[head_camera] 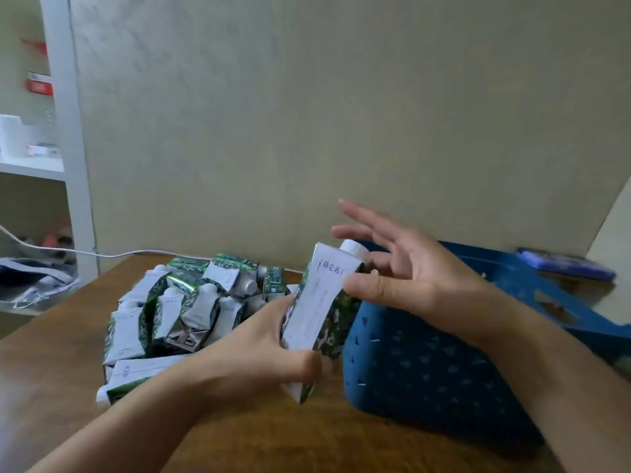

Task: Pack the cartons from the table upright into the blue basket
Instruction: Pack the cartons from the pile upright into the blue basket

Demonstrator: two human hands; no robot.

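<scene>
My left hand [259, 346] grips the lower part of a green-and-white carton [317, 312] with a white screw cap, held nearly upright and tilted a little left, just left of the blue basket [426, 367]. My right hand [403, 268] is at the carton's upper right side, thumb against it, fingers spread apart above the basket's near left corner. A pile of several more cartons [177, 308] lies jumbled on the wooden table [68, 363] to the left. The inside of the basket is hidden by my right arm.
A dark blue flat object [566, 264] rests on the basket's far right rim. A white cable [102, 254] runs along the table's back edge. A white shelf unit [65, 131] stands at the left, with a bag [34, 281] beside the table. A beige wall is close behind.
</scene>
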